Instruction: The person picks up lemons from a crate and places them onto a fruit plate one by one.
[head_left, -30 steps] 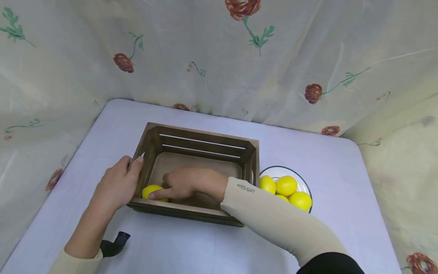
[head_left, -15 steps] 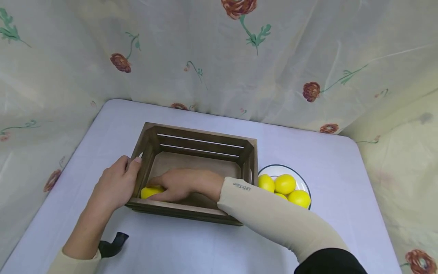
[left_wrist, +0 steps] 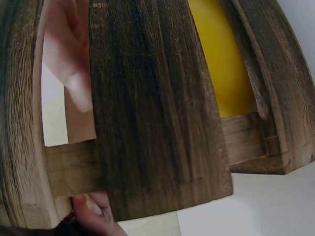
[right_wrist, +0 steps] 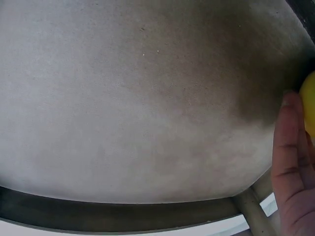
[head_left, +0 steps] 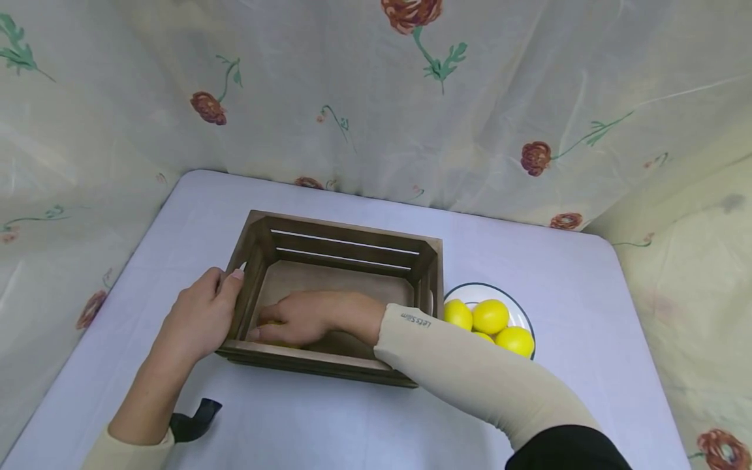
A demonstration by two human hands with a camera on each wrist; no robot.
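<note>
A brown slatted wooden crate (head_left: 349,228) stands on the table. My left hand (head_left: 202,316) grips its left end wall, with the thumb over the rim. Its fingertips (left_wrist: 78,91) show through a gap in the left wrist view. Reaching into the crate, my right hand (head_left: 296,316) holds a yellow lemon in the near left corner. That lemon (left_wrist: 224,61) appears through the slats in the left wrist view. In the right wrist view the lemon (right_wrist: 308,103) lies against the right hand (right_wrist: 294,162). From the head view the hand covers most of it.
Right of the crate, a white plate (head_left: 519,316) with a dark rim bears several lemons (head_left: 491,316); my right forearm passes over its near side. A black bent piece (head_left: 196,421) is beside my left wrist. A flowered curtain (head_left: 352,78) hangs behind the white-covered table (head_left: 564,287).
The right hand has gone from a pointing thumb beside the lemon to fingers and thumb around it, so less of the lemon shows. My left hand keeps its grip on the crate.
</note>
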